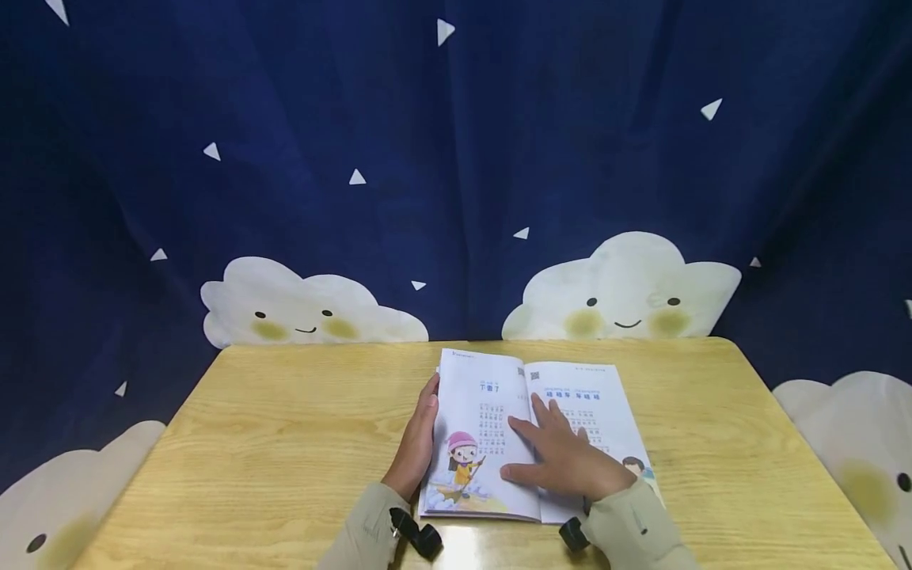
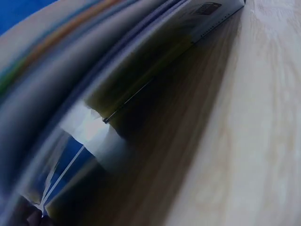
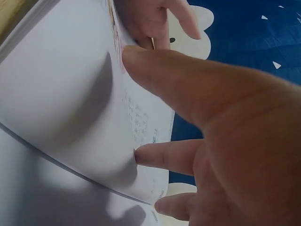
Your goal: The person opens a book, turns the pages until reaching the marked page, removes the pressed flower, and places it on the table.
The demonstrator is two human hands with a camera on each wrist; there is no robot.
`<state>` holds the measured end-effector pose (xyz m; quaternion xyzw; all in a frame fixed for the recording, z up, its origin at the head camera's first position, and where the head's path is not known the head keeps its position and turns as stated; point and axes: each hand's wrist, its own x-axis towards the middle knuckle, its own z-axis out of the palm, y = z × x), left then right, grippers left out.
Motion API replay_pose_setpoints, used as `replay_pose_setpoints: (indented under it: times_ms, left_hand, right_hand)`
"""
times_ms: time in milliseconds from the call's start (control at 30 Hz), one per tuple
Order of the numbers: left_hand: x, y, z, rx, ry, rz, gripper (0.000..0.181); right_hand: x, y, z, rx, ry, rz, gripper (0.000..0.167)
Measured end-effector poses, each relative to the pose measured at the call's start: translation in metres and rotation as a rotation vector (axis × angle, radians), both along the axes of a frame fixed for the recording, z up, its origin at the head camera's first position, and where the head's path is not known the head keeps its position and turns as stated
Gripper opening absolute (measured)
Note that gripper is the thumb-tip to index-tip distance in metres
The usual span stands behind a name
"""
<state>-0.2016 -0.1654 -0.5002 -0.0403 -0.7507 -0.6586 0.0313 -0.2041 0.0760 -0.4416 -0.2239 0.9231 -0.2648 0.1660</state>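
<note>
An open book (image 1: 499,491) lies on the table, with printed text and a cartoon figure in a pink hat on its left page. My left hand (image 1: 415,447) grips the book's left edge, its fingertips partly hidden behind the pages. In the left wrist view the edge of the book (image 2: 141,56) stands raised off the wood, over a dark gap. With fingers spread, my right hand (image 1: 566,459) rests across the middle of the book and touches the left page near the fold. The right wrist view shows its thumb (image 3: 160,70) and fingers against the page.
Light wooden table (image 1: 299,427) surface extends on both sides of the book. Behind it hangs a dark blue curtain (image 1: 399,119) with white triangles and smiling clouds. A black strap with a small device (image 1: 416,534) sits on each wrist.
</note>
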Motion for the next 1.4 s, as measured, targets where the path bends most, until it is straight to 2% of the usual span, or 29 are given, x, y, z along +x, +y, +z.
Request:
replay_pose_setpoints:
  times_ms: [167, 367, 500, 567, 633, 833, 1133, 1400]
  left_hand:
    - [-0.001, 0.001, 0.001, -0.044, 0.053, 0.021, 0.054]
    - [0.000, -0.004, -0.001, -0.131, 0.171, -0.005, 0.044]
    - [-0.003, -0.009, -0.003, -0.347, 0.243, -0.011, 0.040]
    - [-0.003, -0.011, -0.004, -0.457, 0.256, -0.017, 0.044]
    - [-0.002, -0.013, -0.004, -0.522, 0.247, -0.024, 0.050]
    - [0.003, -0.013, -0.004, -0.528, 0.218, -0.020, 0.054]
    - [0.000, -0.008, -0.007, -0.534, 0.247, -0.053, 0.055]
    - [-0.002, 0.002, -0.009, -0.549, 0.237, -0.082, 0.055]
  right_hand:
    - [-0.001, 0.001, 0.002, 0.004, 0.014, 0.001, 0.079]
    - [-0.003, -0.003, 0.006, 0.016, 0.022, 0.028, 0.075]
    - [-0.008, -0.006, 0.010, 0.040, 0.041, 0.036, 0.074]
    - [-0.011, -0.006, 0.012, 0.038, 0.053, 0.042, 0.073]
    - [-0.013, -0.004, 0.014, 0.025, 0.062, 0.049, 0.073]
    - [-0.019, 0.007, 0.020, -0.008, 0.035, 0.044, 0.074]
    - [-0.029, 0.044, 0.022, -0.023, 0.020, -0.067, 0.084]
    - [-0.029, 0.075, 0.018, -0.025, 0.012, -0.147, 0.088]
